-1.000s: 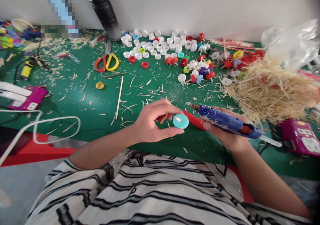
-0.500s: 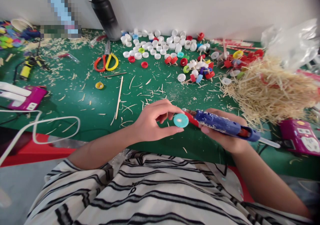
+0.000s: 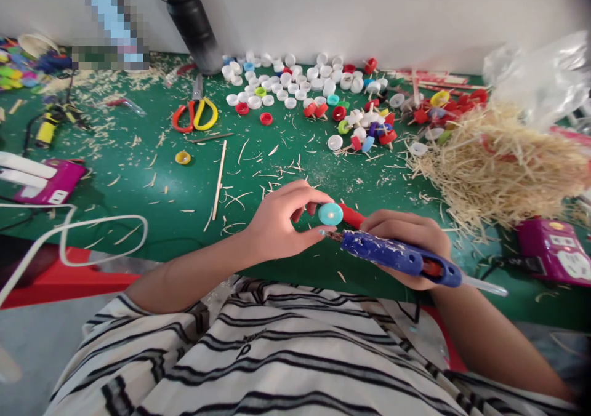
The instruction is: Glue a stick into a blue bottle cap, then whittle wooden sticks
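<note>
Between the thumb and fingers of my left hand (image 3: 289, 222) is a turquoise bottle cap (image 3: 330, 214), its round face turned up with a pale spot near the middle. My right hand (image 3: 410, 237) grips a blue hot glue gun (image 3: 383, 251) speckled with pale bits. A clear glue stick (image 3: 484, 285) pokes out of its back end. The gun's nozzle lies just below the cap, close to my left thumb tip. Beyond the gun, a red piece (image 3: 353, 215) stretches from the fingers of my right hand toward the cap; its kind is unclear.
Scissors (image 3: 196, 113), a yellow cap (image 3: 183, 157) and a thin wooden stick (image 3: 219, 181) lie to the left. Many white caps (image 3: 290, 84) spread along the back. Stick-pierced caps (image 3: 369, 127) and a wood-shavings heap (image 3: 508, 164) sit right. A black bottle (image 3: 191, 25) stands behind.
The glue gun has shifted left and toward me, its nozzle moving from the cap's upper right to below it. The cap has risen slightly and tilted in my left fingers.
</note>
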Demonstrator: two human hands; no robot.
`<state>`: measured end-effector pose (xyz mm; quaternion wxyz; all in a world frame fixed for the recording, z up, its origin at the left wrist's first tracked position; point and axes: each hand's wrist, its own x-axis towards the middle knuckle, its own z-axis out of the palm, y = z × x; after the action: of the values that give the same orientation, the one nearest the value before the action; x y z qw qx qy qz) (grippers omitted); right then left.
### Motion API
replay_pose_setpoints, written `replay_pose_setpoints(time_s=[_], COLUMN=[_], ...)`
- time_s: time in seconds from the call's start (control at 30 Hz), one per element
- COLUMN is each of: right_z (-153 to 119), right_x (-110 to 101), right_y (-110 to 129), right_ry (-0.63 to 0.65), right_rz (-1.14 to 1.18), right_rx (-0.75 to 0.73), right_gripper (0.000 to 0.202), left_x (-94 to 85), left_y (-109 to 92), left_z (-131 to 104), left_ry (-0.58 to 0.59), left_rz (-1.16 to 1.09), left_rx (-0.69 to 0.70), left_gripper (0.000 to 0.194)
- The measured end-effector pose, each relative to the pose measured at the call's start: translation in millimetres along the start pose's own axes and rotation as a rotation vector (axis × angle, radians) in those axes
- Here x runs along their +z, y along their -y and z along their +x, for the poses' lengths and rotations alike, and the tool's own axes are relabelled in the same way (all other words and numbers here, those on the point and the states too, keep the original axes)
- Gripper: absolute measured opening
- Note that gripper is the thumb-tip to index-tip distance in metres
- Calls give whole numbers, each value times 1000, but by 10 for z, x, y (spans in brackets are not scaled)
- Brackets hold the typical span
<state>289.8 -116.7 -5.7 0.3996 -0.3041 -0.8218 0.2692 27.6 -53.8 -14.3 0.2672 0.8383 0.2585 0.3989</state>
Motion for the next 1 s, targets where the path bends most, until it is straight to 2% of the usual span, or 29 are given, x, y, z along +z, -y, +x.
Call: replay_pose_setpoints(time_s=[0.3, 0.53, 1.0], right_z=[21, 16, 8], right_x=[-65, -29, -9], right_y=[-26, 50, 51], right_ry=[-48, -143, -143], right_rz=[3, -8, -8], right_rx=[-50, 91, 130], right_gripper=[20, 18, 12], left_x=[-18, 3, -6], left_y=[3, 1, -20], left_z=[29, 31, 33], left_ry=[-46, -77, -58], left_rz=[-64, -65, -29], left_rx=[39, 73, 104], left_gripper=[29, 32, 34])
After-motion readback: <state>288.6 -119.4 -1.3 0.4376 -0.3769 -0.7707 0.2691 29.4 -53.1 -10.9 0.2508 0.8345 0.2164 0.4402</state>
